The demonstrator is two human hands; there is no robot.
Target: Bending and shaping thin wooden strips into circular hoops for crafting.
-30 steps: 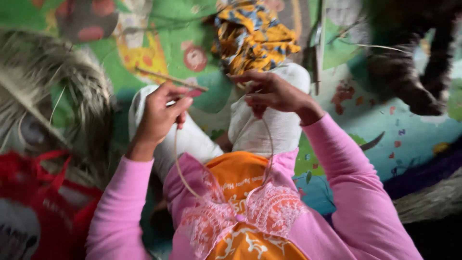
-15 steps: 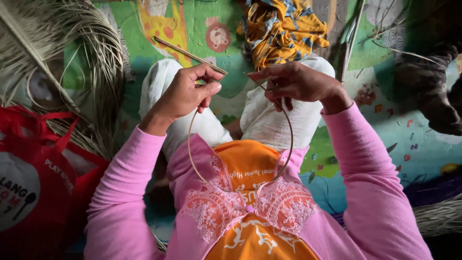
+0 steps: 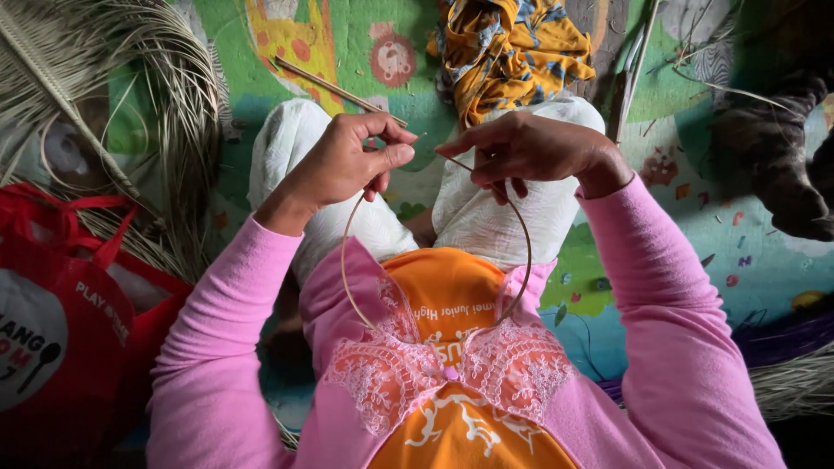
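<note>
— What do we hold in our hands?

— We hold a thin, pale cane strip bent into a hoop (image 3: 347, 260). Our left hand (image 3: 347, 161) is closed around one end of it, with the thumb pressed against the forefinger. Our right hand (image 3: 521, 148) pinches the other end, its fingers bent downward. The two hands are near each other, and the loop hangs below them, in front of our orange shirt and pink sleeves.

— What is around the hands?

— Under both hands we see our knees in white trousers (image 3: 295, 148). Just beyond the left hand lies a straight thin wooden stick (image 3: 334, 87) on the colourful play mat with cartoon pictures (image 3: 686, 208). Beyond the right hand there is a crumpled yellow patterned cloth (image 3: 512, 43). Far to the left of the left hand we see a bundle of dry pale palm fibres (image 3: 139, 78), and below it a red fabric bag with handles (image 3: 78, 304). To the right of the right hand lies something dark and furry (image 3: 782, 148); we cannot tell what it is.
</note>
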